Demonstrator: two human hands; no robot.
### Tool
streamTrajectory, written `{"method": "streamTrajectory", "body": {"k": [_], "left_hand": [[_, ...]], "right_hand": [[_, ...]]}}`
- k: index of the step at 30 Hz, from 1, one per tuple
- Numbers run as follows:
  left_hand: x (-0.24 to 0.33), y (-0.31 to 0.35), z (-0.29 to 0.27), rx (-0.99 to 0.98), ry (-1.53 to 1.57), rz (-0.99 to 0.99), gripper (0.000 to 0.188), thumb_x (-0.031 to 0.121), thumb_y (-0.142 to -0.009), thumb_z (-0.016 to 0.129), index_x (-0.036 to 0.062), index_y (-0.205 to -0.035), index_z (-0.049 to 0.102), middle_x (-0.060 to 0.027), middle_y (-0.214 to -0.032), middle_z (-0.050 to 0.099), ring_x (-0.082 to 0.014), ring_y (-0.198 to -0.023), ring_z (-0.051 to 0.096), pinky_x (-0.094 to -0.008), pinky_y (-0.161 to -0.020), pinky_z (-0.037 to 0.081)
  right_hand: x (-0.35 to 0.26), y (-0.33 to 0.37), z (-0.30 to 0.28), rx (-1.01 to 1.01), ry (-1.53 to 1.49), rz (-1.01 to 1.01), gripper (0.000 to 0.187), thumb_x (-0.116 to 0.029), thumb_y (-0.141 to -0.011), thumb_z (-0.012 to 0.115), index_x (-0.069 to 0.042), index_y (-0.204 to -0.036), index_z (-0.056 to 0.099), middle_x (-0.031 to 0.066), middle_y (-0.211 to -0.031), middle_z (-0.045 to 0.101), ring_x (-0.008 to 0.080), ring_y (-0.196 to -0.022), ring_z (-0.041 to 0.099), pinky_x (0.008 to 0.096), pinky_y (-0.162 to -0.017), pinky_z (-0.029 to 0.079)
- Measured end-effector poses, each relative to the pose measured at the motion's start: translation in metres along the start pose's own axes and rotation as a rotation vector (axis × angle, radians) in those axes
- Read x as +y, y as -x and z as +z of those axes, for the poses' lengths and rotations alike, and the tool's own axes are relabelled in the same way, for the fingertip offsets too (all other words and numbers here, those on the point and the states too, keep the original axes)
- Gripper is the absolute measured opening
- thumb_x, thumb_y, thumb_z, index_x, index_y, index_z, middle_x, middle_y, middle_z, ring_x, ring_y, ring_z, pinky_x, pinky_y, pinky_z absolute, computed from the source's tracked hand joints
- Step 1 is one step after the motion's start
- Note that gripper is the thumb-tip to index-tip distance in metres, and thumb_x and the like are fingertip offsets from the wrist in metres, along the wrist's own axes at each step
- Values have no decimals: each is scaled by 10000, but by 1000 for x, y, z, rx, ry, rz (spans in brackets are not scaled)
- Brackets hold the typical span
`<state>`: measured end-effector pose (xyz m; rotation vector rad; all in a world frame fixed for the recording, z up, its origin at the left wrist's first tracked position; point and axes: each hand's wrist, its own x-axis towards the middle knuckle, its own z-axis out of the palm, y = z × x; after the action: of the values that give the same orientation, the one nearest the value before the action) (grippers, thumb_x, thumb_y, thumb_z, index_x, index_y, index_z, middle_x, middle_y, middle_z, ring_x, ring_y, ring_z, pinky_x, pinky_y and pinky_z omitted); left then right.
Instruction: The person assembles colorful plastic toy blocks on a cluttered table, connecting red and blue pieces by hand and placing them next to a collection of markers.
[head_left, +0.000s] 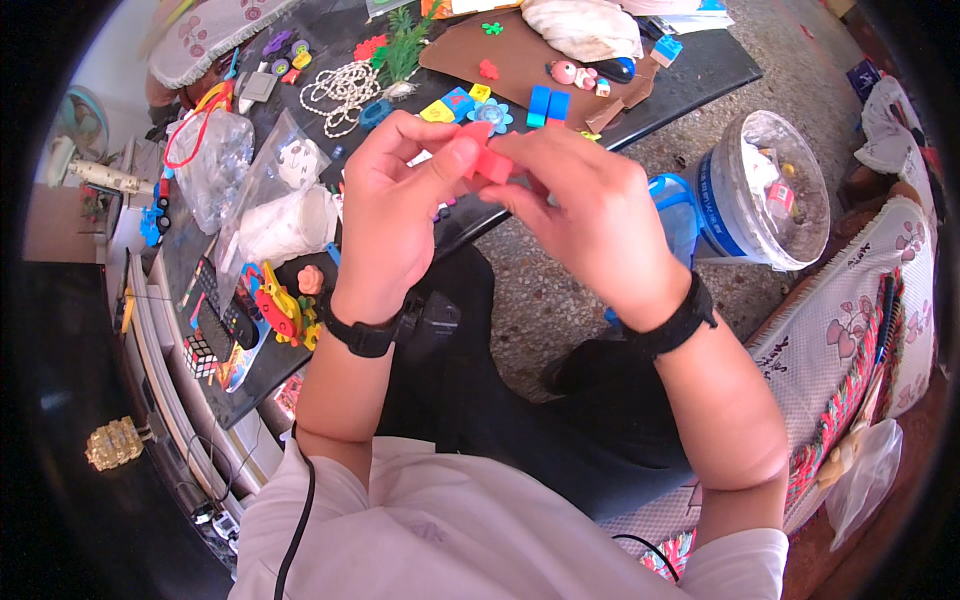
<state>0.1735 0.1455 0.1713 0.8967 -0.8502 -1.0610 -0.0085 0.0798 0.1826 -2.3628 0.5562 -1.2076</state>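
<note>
Both hands are raised over the table's near edge, closed around a red plastic piece [487, 158] with an angular, block-like shape. My left hand [395, 195] pinches it between thumb and fingers from the left. From the right, the fingertips of my right hand [590, 200] grip the same piece, and they partly cover it. Just beyond the hands on the table lie a blue block-like toy [548, 104], a light blue flower-shaped piece [491, 115] and small yellow and blue blocks [445, 106].
The black table [705, 75] holds a bead string [340, 95], a plastic plant [402, 45], a white roll [290, 225], a red-yellow toy [280, 305] and a puzzle cube [200, 355]. A white-blue bucket [718, 200] stands right, beside a patterned seat cover [840, 310].
</note>
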Motion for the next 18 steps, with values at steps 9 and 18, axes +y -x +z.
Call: {"method": "streamTrajectory", "body": {"k": [9, 18], "left_hand": [[-25, -2, -23, 152, 83, -145, 241, 44, -1001, 654, -19, -1228, 604, -170, -1145, 702, -272, -1021, 717, -402, -938, 593], [-19, 4, -37, 211, -9, -149, 396, -7, -965, 668, -26, -1357, 614, -146, -1202, 703, -208, -1115, 678, -318, -984, 540]], "right_hand": [[98, 7, -12, -42, 268, 361, 403, -51, -848, 694, -13, -1247, 662, 232, -1016, 690, 430, -905, 686, 486, -829, 571], [111, -18, 25, -85, 350, 201, 425, -106, -810, 778, -38, -1211, 657, 185, -1175, 676, 402, -1147, 618, 476, -1000, 513]]}}
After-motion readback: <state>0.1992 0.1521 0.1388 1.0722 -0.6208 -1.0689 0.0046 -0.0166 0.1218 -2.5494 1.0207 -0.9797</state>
